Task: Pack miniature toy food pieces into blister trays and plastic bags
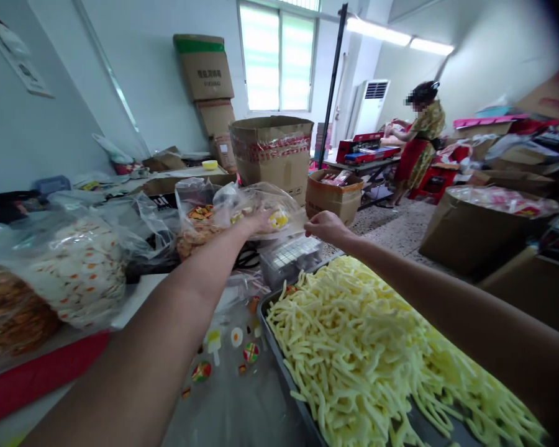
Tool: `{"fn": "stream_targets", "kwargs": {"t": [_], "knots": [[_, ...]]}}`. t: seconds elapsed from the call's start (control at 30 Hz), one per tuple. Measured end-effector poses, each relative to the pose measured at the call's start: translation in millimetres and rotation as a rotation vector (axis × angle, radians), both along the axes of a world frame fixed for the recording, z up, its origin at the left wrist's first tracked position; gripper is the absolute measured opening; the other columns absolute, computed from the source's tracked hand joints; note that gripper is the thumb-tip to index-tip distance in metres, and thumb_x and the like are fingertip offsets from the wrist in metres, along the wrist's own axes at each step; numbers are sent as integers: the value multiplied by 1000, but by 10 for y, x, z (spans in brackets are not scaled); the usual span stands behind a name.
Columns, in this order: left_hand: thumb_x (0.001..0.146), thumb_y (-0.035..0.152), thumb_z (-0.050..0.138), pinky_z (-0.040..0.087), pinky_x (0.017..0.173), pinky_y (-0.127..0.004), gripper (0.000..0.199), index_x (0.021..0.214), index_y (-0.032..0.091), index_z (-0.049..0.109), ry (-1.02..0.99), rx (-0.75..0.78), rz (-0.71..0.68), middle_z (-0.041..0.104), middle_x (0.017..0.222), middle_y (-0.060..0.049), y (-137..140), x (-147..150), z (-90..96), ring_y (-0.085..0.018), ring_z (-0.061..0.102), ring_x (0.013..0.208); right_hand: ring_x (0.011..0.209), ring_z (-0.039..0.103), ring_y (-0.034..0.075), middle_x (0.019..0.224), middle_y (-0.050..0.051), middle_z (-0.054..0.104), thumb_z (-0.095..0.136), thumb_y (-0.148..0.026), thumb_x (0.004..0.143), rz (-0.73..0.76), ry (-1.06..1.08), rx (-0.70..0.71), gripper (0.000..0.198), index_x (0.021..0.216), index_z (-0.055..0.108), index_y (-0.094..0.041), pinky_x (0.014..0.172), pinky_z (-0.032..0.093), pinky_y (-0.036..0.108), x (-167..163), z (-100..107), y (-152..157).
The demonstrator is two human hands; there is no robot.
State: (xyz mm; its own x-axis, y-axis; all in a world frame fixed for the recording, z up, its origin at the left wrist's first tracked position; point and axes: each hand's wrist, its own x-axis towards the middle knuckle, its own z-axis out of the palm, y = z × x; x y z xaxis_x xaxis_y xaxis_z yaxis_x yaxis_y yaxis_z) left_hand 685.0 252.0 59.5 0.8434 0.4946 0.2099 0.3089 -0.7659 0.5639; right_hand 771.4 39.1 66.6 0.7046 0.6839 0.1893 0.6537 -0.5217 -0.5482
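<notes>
A clear, crinkled plastic bag (256, 208) containing a few pale yellow snacks is gripped at its far end by the left hand (256, 220), while its near edge is pinched by the right hand (326, 226). Below, a grey metal tray (279, 363) is heaped with pale yellow snack sticks (377, 354). Brown cardboard boxes (272, 152) are stacked about the workroom table (242, 397).

Standing right by the table here, and there's honestly not much to report on the person's getup. Both arms are bare the whole way up, no sleeves showing anywhere in view. No gloves on the left hand (256, 221) or the right hand (327, 227), and no watch, bracelet or rings that I can spot.
</notes>
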Motion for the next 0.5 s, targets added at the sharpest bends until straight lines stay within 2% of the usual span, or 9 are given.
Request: {"fn": "stream_targets", "kwargs": {"t": [0.07, 0.1, 0.17, 0.27, 0.4, 0.5], "knots": [[58, 25, 91, 11, 117, -62, 50, 105, 23, 72, -6, 80, -39, 57, 140, -12, 22, 35, -196, -44, 27, 144, 53, 50, 12, 49, -1, 55, 62, -27, 78, 28, -30, -22, 22, 67, 80, -18, 52, 29, 26, -11, -42, 20], [62, 28, 89, 9, 118, -61, 46, 104, 23, 73, -9, 117, -57, 56, 140, -11, 34, 48, -263, -43, 26, 144, 55, 52, 13, 49, -1, 55, 62, -27, 78, 47, -65, -40, 22, 67, 79, -18, 52, 29, 27, -21, -60, 34], [64, 28, 86, 14, 118, -54, 39, 101, 23, 73, -26, 155, -76, 59, 136, -10, 78, 57, -330, -41, 28, 142, 58, 54, 14, 52, 1, 58, 62, -27, 79, 78, -160, -83, 23, 66, 79, -19, 53, 30, 27, -44, -80, 56], [64, 24, 84, 28, 114, -43, 37, 100, 22, 72, -85, 152, -37, 61, 131, -10, 192, 23, -304, -37, 39, 135, 61, 56, 15, 56, 2, 62, 60, -28, 79, 99, -239, -120, 24, 66, 79, -20, 54, 31, 27, -69, -66, 65], [75, 21, 75, 45, 98, -34, 44, 118, 23, 69, -255, -3, 146, 66, 119, -8, 290, -18, -218, -28, 59, 114, 62, 58, 15, 57, 1, 63, 60, -27, 80, 111, -234, -128, 24, 67, 79, -21, 55, 33, 26, -78, -29, 75], [84, 22, 66, 51, 84, -27, 36, 119, 22, 69, -421, -189, 294, 70, 111, -6, 246, 41, -214, -21, 65, 100, 65, 61, 15, 62, 2, 67, 60, -29, 84, 119, -198, -207, 25, 73, 80, -21, 56, 35, 26, -108, -35, 113]]}}
